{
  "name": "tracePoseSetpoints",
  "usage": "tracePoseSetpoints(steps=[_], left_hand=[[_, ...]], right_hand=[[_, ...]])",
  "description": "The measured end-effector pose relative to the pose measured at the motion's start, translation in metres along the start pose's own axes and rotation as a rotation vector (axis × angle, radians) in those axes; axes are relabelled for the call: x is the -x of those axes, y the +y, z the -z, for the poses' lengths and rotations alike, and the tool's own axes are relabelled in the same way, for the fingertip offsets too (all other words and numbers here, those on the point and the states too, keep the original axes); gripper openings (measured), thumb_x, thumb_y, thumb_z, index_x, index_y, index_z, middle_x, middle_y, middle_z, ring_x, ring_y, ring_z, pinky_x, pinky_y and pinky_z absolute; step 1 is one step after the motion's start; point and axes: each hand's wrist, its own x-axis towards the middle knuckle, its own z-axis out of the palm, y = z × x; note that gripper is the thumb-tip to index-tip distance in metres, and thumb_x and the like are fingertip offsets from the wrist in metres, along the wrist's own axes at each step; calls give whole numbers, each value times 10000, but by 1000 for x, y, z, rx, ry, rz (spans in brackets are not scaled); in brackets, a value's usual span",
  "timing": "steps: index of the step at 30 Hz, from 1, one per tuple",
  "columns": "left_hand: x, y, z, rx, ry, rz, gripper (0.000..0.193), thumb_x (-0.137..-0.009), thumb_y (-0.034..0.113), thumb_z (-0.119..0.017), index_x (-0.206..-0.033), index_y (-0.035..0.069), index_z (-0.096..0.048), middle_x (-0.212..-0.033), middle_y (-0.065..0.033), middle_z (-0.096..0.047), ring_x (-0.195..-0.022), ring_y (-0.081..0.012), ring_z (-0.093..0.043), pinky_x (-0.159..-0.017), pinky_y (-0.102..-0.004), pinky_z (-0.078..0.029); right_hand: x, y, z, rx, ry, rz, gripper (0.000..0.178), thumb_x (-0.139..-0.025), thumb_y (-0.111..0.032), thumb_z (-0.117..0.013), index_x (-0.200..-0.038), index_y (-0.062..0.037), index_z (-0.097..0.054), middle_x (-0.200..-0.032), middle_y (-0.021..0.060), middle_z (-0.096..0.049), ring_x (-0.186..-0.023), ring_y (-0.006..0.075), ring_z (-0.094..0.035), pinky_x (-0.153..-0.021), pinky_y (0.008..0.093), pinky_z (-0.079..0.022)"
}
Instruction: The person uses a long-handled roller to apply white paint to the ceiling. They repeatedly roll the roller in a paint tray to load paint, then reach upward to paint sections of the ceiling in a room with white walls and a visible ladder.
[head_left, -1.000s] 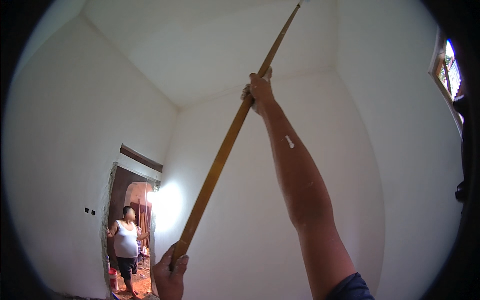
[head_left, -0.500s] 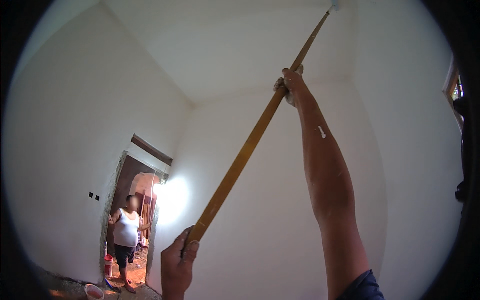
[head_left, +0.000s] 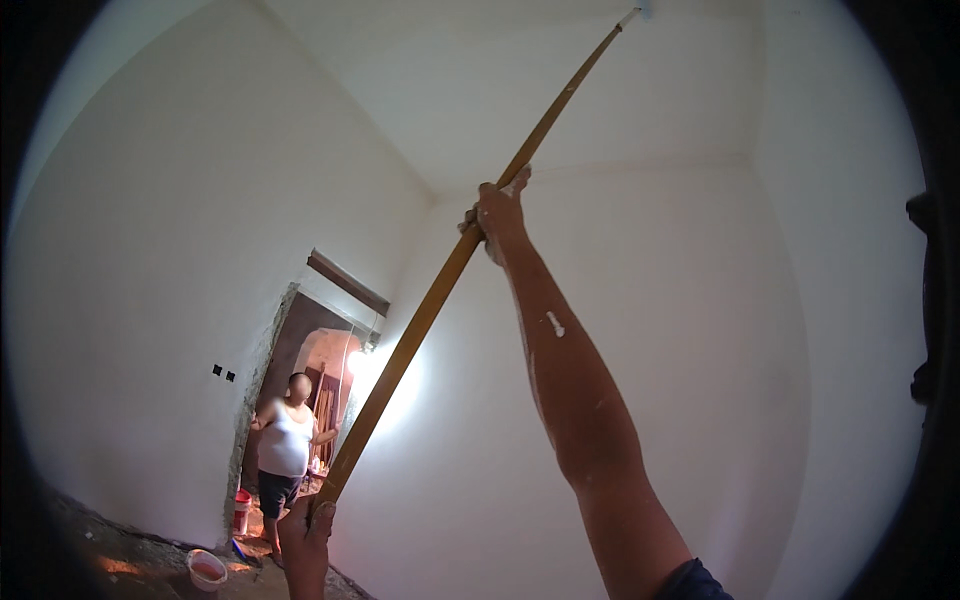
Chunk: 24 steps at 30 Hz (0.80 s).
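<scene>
A long yellowish-brown pole [head_left: 400, 352] slants up from the lower left to the ceiling at the top right. My left hand [head_left: 307, 535] is closed round its low end. Farther up the shaft, my right hand [head_left: 497, 212] grips it with the arm stretched out; its fingers look smeared with white, and a white splash marks the forearm. At the tip a pale bluish roller head [head_left: 645, 9] appears by the ceiling, partly cut off by the picture's upper edge, so its shape is hard to make out.
White walls [head_left: 150, 300] meet the pale ceiling [head_left: 560, 60]. In a rough doorway [head_left: 262, 400] at left stands another person [head_left: 288, 440] in a white tank top, beside a red bucket [head_left: 242, 512] and a bright lamp [head_left: 357, 362]. A white bucket [head_left: 207, 570] stands on the floor.
The pole and both my hands have shifted left and somewhat lower in the picture, still holding. The view has turned, so the doorway and wall corner sit farther right.
</scene>
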Motion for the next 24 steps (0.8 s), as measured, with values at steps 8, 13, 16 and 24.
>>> tracePoseSetpoints(steps=[8, 13, 16, 24], left_hand=[[-39, -104, 55, -185, 27, -86, 383, -1029, 351, -600, -1125, -15, -661, -801, -31, -562, -715, -123, -486, -629, -304, -421], [-44, -128, 70, -189, 85, -100, 394, -1030, 376, -581, -1049, -8, -665, -721, -19, -501, -649, -126, -453, -567, -317, -384], [-55, -141, 79, -282, 81, 9, 382, -1033, 362, -574, -1049, -8, -667, -692, -7, -474, -611, -118, -437, -539, -315, -370], [-61, -166, 79, -229, 126, -61, 341, -1030, 349, -593, -961, 18, -636, -686, 12, -454, -599, -99, -428, -530, -301, -372]], right_hand=[[6, 119, -91, -75, -95, -82, 948, -991, -171, -484, -1556, -346, 257, -804, 90, -473, -591, 192, -514, -542, 395, -542], [1, 173, -133, 39, -77, -89, 944, -986, -165, -495, -1570, -335, 227, -810, 89, -482, -587, 193, -520, -523, 380, -537], [-1, 202, -154, -20, -115, -100, 932, -980, -166, -494, -1577, -317, 206, -795, 87, -482, -582, 193, -521, -499, 380, -520], [-19, 248, -180, -100, -97, -154, 375, -1014, -234, -503, -1320, -50, -391, -652, 97, -515, -478, 216, -574, -443, 402, -548]])
